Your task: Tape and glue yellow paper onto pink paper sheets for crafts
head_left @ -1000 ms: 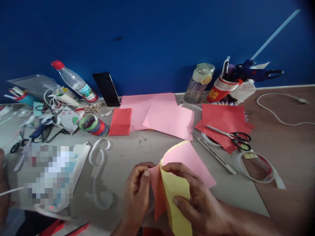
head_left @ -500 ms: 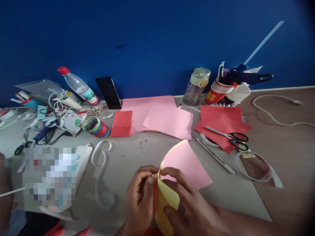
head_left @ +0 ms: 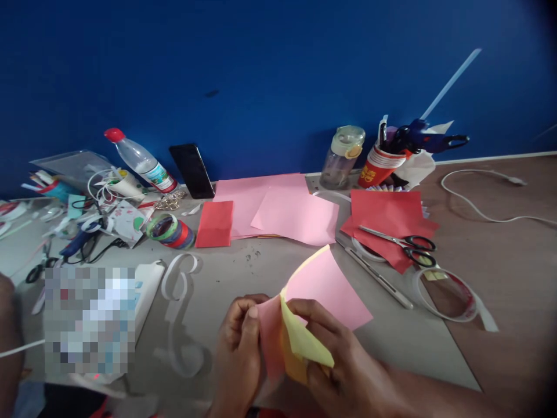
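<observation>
At the near edge of the desk I hold pink and yellow sheets of paper that meet along an upright edge. My left hand is closed, its thumb and fingers pinching the near pink sheet at the left. Curled round a bent yellow sheet is my right hand, thumb below and index finger near the meeting edge. Beyond the fingers another pink sheet spreads out, with a thin yellow edge along its top left. How the sheets are joined is hidden.
Larger pink sheets and a small red sheet lie ahead. To the right are scissors on red paper, a metal pen-like cutter and a tape roll. A curled white strip lies left; a person's arm shows there.
My left hand has drawn left with the near pink sheet, opening a gap. My right hand has bent the yellow sheet to the right. The view has tilted slightly.
</observation>
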{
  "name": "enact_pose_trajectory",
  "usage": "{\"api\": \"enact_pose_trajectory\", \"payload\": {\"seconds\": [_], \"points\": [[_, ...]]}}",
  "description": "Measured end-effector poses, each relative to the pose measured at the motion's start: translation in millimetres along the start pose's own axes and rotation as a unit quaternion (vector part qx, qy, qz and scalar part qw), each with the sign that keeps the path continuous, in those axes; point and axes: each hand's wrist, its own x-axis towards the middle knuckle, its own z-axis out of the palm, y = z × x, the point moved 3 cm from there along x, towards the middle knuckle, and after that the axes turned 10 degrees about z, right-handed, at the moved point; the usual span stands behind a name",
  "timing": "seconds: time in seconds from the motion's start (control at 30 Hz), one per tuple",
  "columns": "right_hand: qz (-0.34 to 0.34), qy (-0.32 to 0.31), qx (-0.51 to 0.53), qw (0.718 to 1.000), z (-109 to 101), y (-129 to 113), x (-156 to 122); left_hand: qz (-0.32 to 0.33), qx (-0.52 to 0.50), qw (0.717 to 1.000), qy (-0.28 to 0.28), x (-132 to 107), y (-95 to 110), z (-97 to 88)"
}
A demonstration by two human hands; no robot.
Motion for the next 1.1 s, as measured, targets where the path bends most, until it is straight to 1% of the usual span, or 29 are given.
{"api": "enact_pose_trajectory", "payload": {"seconds": [0.07, 0.13, 0.2, 0.27, 0.4, 0.47, 0.6, 0.67, 0.8, 0.97, 1.1], "points": [[-0.006, -0.012, -0.032, 0.999, 2.9, -1.5, 2.2, 0.027, 0.022, 0.999, -0.032, -1.9, 1.9, 0.6], [-0.033, -0.022, -0.052, 0.998, 5.0, -4.8, 4.6, 0.062, 0.039, 0.996, -0.06, -3.6, 5.4, 1.6], [-0.06, -0.02, -0.066, 0.996, 6.3, -7.9, 6.5, 0.103, 0.047, 0.991, -0.066, -4.9, 10.5, 2.9], [-0.072, -0.016, -0.089, 0.993, 7.9, -9.7, 7.6, 0.139, 0.049, 0.987, -0.064, -6.3, 15.7, 5.3], [-0.097, -0.025, -0.136, 0.986, 13.0, -12.4, 8.2, 0.188, 0.054, 0.979, -0.066, -8.8, 20.2, 9.6], [-0.097, -0.028, -0.148, 0.984, 14.3, -13.0, 9.1, 0.192, 0.05, 0.978, -0.07, -8.9, 18.9, 10.1], [-0.099, -0.023, -0.173, 0.98, 12.6, -15.3, 11.6, 0.141, 0.03, 0.987, -0.071, -5.9, 14.1, 9.7], [-0.101, -0.027, -0.194, 0.975, 11.4, -17.1, 13.0, 0.133, 0.019, 0.989, -0.069, -4.8, 14.5, 10.7], [-0.093, -0.032, -0.223, 0.97, 10.4, -21.1, 17.1, 0.153, 0.023, 0.986, -0.064, -6.0, 17.1, 13.8], [-0.1, -0.031, -0.226, 0.969, 13.0, -24.3, 21.0, 0.159, 0.029, 0.986, -0.049, -7.8, 16.5, 14.2], [-0.106, -0.03, -0.246, 0.963, 15.3, -24.2, 21.8, 0.186, 0.044, 0.98, -0.055, -6.9, 18.7, 14.4]]}}
